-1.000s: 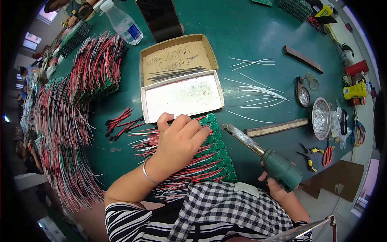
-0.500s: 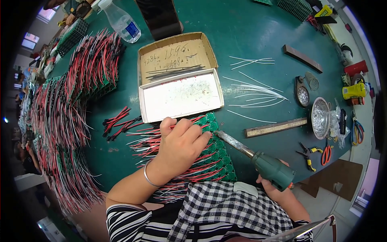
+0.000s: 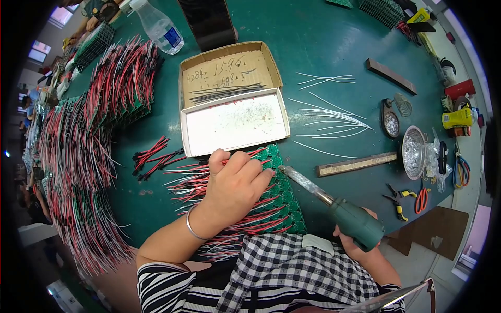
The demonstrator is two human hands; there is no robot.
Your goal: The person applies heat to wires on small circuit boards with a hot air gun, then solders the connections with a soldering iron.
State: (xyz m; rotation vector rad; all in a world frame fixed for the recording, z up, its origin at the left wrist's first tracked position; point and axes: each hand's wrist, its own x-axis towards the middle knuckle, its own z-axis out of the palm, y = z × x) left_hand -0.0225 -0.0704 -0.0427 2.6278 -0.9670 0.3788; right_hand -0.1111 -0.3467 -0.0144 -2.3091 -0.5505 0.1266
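Note:
My left hand (image 3: 237,182), with its fingers bent and pressed together, is over a panel of small round green circuit boards (image 3: 284,195). Red and white wires (image 3: 261,223) fan out leftward from the boards, under that hand. What its fingertips pinch is hidden. My right hand (image 3: 355,240) is closed round the green handle of a heat gun (image 3: 357,221), mostly behind it. The gun's metal nozzle points up and left, its tip close to the boards, just right of my left fingertips.
Beyond the panel stands a cardboard box (image 3: 274,65) with black tubes (image 3: 227,93) and a white tray (image 3: 235,130). Wired boards (image 3: 78,151) pile up at left. Loose white wires (image 3: 334,122), a wooden-handled bowl (image 3: 415,151), pliers (image 3: 399,201) and scissors (image 3: 422,201) lie at right.
The heat gun's nozzle has shifted slightly to the right and its body slightly down. My left hand stays in nearly the same place over the boards.

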